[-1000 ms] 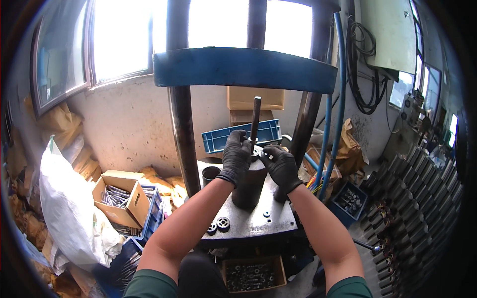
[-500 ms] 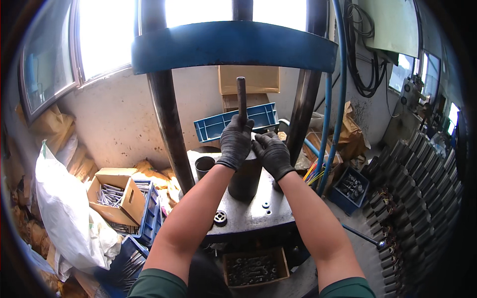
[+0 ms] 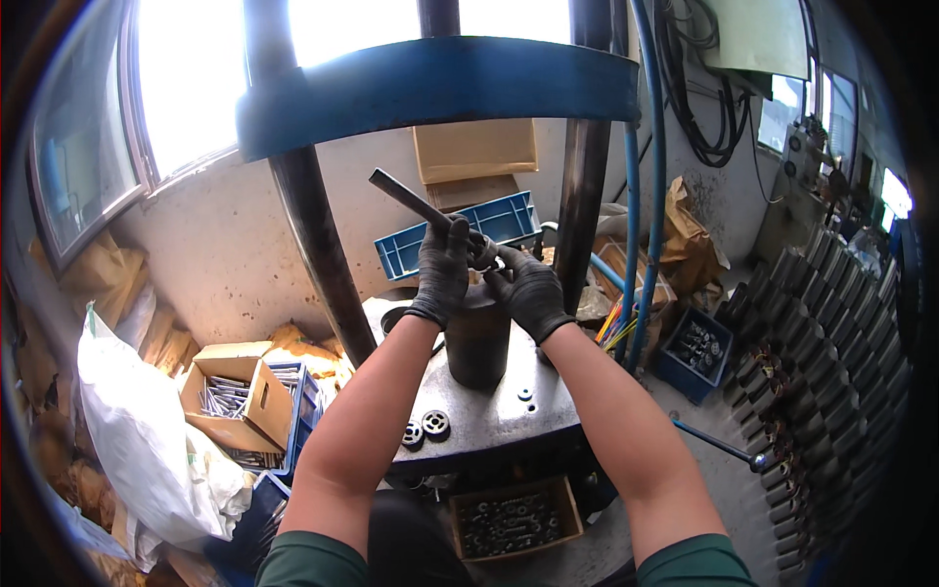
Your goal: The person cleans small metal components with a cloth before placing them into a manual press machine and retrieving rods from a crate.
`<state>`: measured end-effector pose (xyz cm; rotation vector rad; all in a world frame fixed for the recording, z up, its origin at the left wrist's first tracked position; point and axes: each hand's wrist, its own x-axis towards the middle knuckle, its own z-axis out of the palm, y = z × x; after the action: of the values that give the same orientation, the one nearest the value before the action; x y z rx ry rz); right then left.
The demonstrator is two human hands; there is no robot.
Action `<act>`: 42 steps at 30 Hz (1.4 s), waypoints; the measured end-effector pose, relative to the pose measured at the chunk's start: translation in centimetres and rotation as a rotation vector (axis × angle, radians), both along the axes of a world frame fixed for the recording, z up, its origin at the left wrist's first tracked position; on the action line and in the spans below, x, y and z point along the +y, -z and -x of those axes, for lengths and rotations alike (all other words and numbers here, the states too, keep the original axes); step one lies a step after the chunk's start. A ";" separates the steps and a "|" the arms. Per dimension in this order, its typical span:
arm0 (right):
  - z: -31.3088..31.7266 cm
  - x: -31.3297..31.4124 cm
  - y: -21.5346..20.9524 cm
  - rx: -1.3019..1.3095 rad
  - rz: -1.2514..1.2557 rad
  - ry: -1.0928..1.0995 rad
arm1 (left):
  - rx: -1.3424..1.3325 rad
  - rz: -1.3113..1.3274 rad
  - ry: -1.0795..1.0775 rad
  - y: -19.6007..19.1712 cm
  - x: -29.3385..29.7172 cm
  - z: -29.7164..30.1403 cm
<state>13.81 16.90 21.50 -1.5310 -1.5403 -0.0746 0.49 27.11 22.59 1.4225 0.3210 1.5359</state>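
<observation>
In gloves, both my hands meet above a dark upright metal cylinder (image 3: pixel 476 350) on the press table. My left hand (image 3: pixel 445 274) is closed round a metal rod (image 3: pixel 403 199), which tilts up to the left. Around the rod's lower end is a ring-like metal part (image 3: pixel 484 256), partly hidden by fingers. My right hand (image 3: pixel 529 293) pinches at that end; exactly what its fingers hold is hidden. Nearer me on the table (image 3: pixel 489 430) lie two spoked metal discs (image 3: pixel 436 424) and a small blue ring (image 3: pixel 525 394).
A blue press beam (image 3: pixel 440 93) crosses above, between steel columns (image 3: pixel 318 245). Behind stands a blue crate (image 3: pixel 504 217). Left are a carton of metal rods (image 3: pixel 249 416) and a white sack (image 3: pixel 132 421); right, a blue bin (image 3: pixel 693 377) and stacked metal cylinders (image 3: pixel 822 342). Below is a parts box (image 3: pixel 577 528).
The rod has gone from upright to tilted left, exposing the ring-like part at its lower end. A second spoked disc has come into sight beside my left forearm. The whole view has shifted slightly.
</observation>
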 end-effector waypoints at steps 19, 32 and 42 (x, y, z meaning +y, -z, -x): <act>-9.8 -34.1 -4.9 -0.761 0.717 0.086 | 0.741 -0.152 -0.284 -5.4 0.5 -3.4; -13.1 -39.2 -1.9 -0.385 0.934 0.055 | 0.754 -0.102 -0.282 -6.0 -0.8 -3.2; -13.0 -42.4 2.3 -0.420 1.353 -0.053 | 0.780 -0.158 -0.314 -5.8 0.0 -3.7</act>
<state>26.80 -25.47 19.20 -2.5898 -2.0965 0.8997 4.15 27.08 28.43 2.1437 0.9405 1.1918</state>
